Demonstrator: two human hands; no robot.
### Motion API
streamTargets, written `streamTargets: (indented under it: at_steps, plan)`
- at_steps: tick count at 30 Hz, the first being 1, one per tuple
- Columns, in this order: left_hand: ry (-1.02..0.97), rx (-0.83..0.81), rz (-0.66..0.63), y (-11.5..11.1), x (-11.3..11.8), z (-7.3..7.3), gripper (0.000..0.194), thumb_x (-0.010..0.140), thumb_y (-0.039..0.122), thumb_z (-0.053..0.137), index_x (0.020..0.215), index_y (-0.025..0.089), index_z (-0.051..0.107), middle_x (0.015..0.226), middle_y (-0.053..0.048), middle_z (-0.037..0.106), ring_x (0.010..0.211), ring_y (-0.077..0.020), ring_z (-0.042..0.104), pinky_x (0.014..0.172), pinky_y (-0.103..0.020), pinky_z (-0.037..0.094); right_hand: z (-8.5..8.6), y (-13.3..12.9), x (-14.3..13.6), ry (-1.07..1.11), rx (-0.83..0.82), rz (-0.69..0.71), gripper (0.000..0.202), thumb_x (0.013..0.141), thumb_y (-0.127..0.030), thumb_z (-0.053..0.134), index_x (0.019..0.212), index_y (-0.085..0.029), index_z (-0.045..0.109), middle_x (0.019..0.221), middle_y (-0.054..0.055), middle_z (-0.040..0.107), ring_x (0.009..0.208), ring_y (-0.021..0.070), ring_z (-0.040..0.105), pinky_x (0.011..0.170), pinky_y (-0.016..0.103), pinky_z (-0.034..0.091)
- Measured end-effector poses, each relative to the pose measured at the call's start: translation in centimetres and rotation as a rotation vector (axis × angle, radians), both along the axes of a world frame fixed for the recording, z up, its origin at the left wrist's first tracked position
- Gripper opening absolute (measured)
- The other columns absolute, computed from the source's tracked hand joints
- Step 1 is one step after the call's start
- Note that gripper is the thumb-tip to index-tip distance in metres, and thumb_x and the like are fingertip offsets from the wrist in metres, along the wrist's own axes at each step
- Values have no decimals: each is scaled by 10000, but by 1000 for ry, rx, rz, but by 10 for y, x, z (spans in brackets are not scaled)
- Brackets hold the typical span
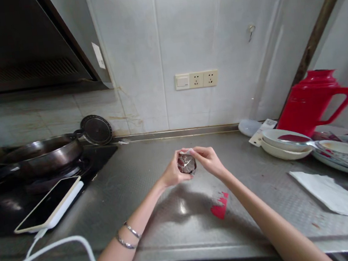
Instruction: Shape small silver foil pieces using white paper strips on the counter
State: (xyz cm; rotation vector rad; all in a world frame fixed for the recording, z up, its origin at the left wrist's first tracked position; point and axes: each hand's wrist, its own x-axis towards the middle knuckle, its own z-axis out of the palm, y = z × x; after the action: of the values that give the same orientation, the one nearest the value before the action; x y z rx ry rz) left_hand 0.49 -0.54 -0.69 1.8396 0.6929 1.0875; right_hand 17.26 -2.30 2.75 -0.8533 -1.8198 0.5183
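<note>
Over the dull, dimpled steel counter [253,167], the left hand [172,173] curls round a small round container [186,164] from its left, while the right hand [208,158] bunches its fingertips at the far right rim, whether pinching I can't tell. Both hands touch it; its crinkled silvery foil [188,161] faces this way, long axis hidden.

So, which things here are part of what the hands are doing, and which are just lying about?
Part of the work, by the look of it:
small round silvery item, held in the left grip, with the right grip at its upper edge

Apparently just lying about:
phone
white cable
pan
red jug
stacked bowls
white sheet
</note>
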Motion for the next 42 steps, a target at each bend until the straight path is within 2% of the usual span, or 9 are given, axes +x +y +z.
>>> streamTargets:
  at_steps: [4,8,11,16,18,30,34,38,42]
  plan:
    - [-178,-40,-34,4,1,-1,757,489,130,814,1136,202,427,1127,-76,542,965,-200,548,767,-288,439,4,-10,-5,15,86,40,353,894,-442,459,1016,-227,711,1028,58,712,1010,253,644,855,352,506]
    - [-235,-95,-32,8,0,-3,749,478,155,829,1103,200,419,1054,-66,566,890,-177,565,762,-303,434,5,-16,-3,31,106,85,316,890,-416,482,1011,-239,714,1042,61,707,1072,258,616,938,385,466]
    - [-189,-117,-54,9,-1,-3,783,479,158,830,1123,214,387,1071,-74,558,881,-177,561,741,-302,435,6,-13,5,79,-14,140,318,879,-428,501,967,-223,727,1005,54,719,987,252,654,880,373,499]
    - [-38,-61,-23,1,-1,1,833,451,138,831,1164,195,404,1127,-84,518,920,-192,527,702,-266,426,-1,0,9,251,-24,-47,355,853,-471,527,930,-192,733,956,66,730,890,241,677,789,339,529]
    - [-9,-45,-41,-2,1,3,841,458,134,827,1186,193,408,1145,-86,510,941,-199,524,705,-261,425,-5,2,5,214,-21,-35,355,852,-473,528,946,-195,728,979,69,725,903,242,674,791,338,530]
    - [-247,-166,-89,-5,8,2,715,463,145,833,1080,190,475,1072,-71,563,928,-192,551,768,-295,417,-2,-18,-1,102,54,56,324,880,-442,493,998,-243,719,1055,58,703,1029,261,633,903,392,493]
    - [-237,-189,-78,-3,6,1,748,441,137,836,1080,205,453,1072,-65,570,899,-182,550,780,-309,410,-2,-16,8,159,-37,107,323,861,-450,522,927,-217,737,972,57,727,968,258,655,878,384,501]
    - [-220,-170,-106,-2,6,-1,782,432,116,833,1100,220,440,1095,-62,551,967,-201,543,830,-330,419,-6,-4,9,373,-56,-70,352,857,-464,520,913,-189,734,903,55,737,843,232,672,769,345,528]
    - [-211,-156,-127,-3,8,-3,810,441,113,828,1145,221,442,1144,-77,536,1023,-223,539,868,-353,424,-11,0,-2,320,-42,-137,352,839,-473,541,887,-185,736,876,41,739,806,217,670,749,323,529]
